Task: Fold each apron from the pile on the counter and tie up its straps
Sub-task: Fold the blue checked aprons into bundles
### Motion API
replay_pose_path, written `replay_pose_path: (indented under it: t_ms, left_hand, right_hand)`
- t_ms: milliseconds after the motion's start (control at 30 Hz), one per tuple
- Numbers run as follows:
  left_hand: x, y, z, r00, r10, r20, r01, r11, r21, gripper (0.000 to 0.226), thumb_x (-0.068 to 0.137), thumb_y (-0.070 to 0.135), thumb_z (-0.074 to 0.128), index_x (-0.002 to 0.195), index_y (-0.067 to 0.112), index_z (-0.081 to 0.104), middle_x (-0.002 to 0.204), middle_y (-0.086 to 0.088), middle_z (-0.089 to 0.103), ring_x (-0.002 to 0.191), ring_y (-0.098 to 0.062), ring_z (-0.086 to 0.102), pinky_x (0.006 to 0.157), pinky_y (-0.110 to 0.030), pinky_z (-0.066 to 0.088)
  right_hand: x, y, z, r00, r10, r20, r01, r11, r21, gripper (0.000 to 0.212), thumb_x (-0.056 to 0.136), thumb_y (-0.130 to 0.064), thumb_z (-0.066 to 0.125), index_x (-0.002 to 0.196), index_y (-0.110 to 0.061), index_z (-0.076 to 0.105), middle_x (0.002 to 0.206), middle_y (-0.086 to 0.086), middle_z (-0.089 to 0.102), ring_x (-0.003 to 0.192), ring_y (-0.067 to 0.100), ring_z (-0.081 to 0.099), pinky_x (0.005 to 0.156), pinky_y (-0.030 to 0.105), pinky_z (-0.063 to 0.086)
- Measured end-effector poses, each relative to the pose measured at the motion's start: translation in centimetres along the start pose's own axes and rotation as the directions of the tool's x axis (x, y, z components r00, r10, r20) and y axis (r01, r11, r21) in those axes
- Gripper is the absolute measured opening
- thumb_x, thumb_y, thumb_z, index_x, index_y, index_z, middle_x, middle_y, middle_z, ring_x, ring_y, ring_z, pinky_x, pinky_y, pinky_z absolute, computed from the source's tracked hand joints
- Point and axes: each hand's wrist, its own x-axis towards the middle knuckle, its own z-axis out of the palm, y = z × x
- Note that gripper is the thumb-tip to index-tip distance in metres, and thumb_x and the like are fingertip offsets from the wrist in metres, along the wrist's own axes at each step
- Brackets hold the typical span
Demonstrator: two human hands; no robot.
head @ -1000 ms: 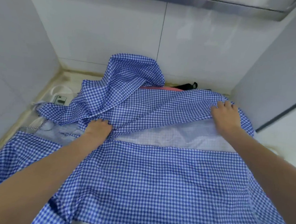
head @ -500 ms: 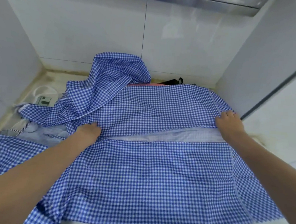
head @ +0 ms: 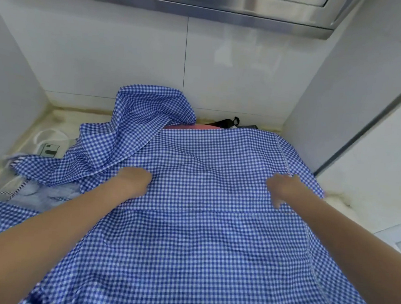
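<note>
The left hand (head: 134, 181) lies knuckles-up on the blue checked apron (head: 200, 246), its fingers curled under and bunched into the cloth near the left end of a fold line that runs across the fabric. The right hand (head: 284, 189) rests on the same apron near its right edge, just inside a stitched hem; it is blurred, with fingers pointing down toward the fold line, and I cannot tell whether it pinches the cloth or only presses on it. The apron lies spread flat over the bench (head: 54, 122) between and in front of both hands, its near part running down to the bottom of the view and its far part doubled over toward the hands. Behind the left hand a loose part of checked cloth (head: 147, 115) stands up crumpled against the tiled wall (head: 130, 59). A pink fabric (head: 189, 127) and a black strap (head: 227, 122) peek out behind the apron's far edge. At the far left of the bench lie a white cord (head: 47, 133) and pale striped cloth (head: 26, 190). A steel hood (head: 205, 2) hangs overhead.
</note>
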Motion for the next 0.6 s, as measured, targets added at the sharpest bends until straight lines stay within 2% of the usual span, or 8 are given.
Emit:
replay_pose_path:
  t_ms: [67,167,233,300,367,433,500,600]
  left_hand:
    - [0.6,1.3,-0.8,0.98,0.078,-0.185,-0.096,0.991,-0.091,0.026,0.095,0.021,0.045,0.12,0.013,0.049,0.108,-0.002,0.051,0.098,-0.02,0.052,0.075,-0.031,0.044]
    - [1.1,2.6,-1.3,0.979,0.204,-0.027,-0.206,0.971,-0.122,0.047,0.094,0.024,0.05,0.138,0.015,0.037,0.134,-0.006,0.038,0.116,-0.025,0.048,0.091,-0.035,0.045]
    - [1.5,2.1,-1.5,0.977,0.213,0.005,-0.21,0.968,-0.14,0.048,0.094,0.024,0.05,0.14,0.016,0.037,0.135,-0.003,0.039,0.115,-0.023,0.048,0.094,-0.035,0.045]
    - [1.5,0.5,-1.7,0.951,0.176,-0.253,-0.227,0.956,-0.189,0.048,0.093,0.019,0.051,0.139,0.015,0.04,0.135,-0.002,0.04,0.119,-0.023,0.046,0.097,-0.036,0.042]
    - [1.3,-1.6,-2.2,0.755,0.06,-0.653,-0.205,0.967,-0.149,0.049,0.084,0.011,0.061,0.131,0.009,0.048,0.132,-0.01,0.046,0.116,-0.032,0.048,0.093,-0.043,0.044]
    - [1.5,-4.2,-3.0,0.586,-0.13,-0.8,-0.056,0.978,-0.2,0.055,0.071,0.011,0.074,0.122,0.005,0.055,0.124,-0.018,0.052,0.109,-0.039,0.052,0.085,-0.047,0.045]
    - [1.6,-6.5,-4.2,0.649,-0.305,-0.697,0.052,0.932,-0.36,0.064,0.075,0.025,0.074,0.13,0.006,0.048,0.131,-0.019,0.044,0.119,-0.038,0.043,0.094,-0.048,0.039]
    - [2.7,-7.0,-3.5,0.741,-0.289,-0.607,0.153,0.952,-0.267,0.075,0.067,0.049,0.078,0.123,0.008,0.051,0.134,-0.017,0.042,0.122,-0.038,0.04,0.095,-0.05,0.039]
  right_hand:
    - [0.6,-2.2,-2.5,0.985,-0.112,-0.128,0.126,0.986,0.11,0.042,0.09,-0.017,0.058,0.129,-0.011,0.044,0.135,0.007,0.039,0.122,0.028,0.046,0.103,0.044,0.036]
    - [1.3,-5.4,-5.0,0.919,-0.257,-0.299,0.322,0.927,0.194,0.037,0.092,-0.009,0.051,0.128,-0.01,0.044,0.13,0.011,0.038,0.116,0.03,0.046,0.09,0.039,0.046]
    - [2.2,-6.8,-6.0,0.923,-0.356,-0.144,0.372,0.922,0.104,0.027,0.094,-0.011,0.05,0.121,-0.006,0.051,0.115,0.011,0.047,0.094,0.025,0.055,0.081,0.037,0.047]
    - [3.0,-7.5,-7.3,0.931,-0.364,-0.001,0.364,0.93,0.049,0.009,0.095,-0.013,0.049,0.09,-0.008,0.055,0.083,0.005,0.047,0.065,0.019,0.048,0.069,0.034,0.043]
    - [3.7,-8.0,-9.1,0.913,-0.405,-0.053,0.409,0.908,0.089,0.009,0.096,-0.013,0.047,0.088,-0.011,0.046,0.089,0.004,0.047,0.069,0.02,0.05,0.064,0.032,0.042]
    - [4.7,-9.0,-11.5,0.857,-0.464,-0.225,0.502,0.85,0.162,0.013,0.096,-0.014,0.046,0.102,-0.004,0.052,0.109,0.009,0.053,0.094,0.027,0.057,0.073,0.035,0.047]
    - [5.8,-10.6,-13.8,0.794,-0.475,-0.38,0.586,0.766,0.265,0.025,0.094,-0.01,0.045,0.111,0.004,0.058,0.116,0.015,0.06,0.105,0.031,0.057,0.085,0.038,0.048]
    - [7.0,-14.1,-15.8,0.764,-0.376,-0.524,0.643,0.507,0.574,0.027,0.092,-0.006,0.046,0.112,0.005,0.06,0.111,0.017,0.063,0.101,0.029,0.059,0.069,0.028,0.045]
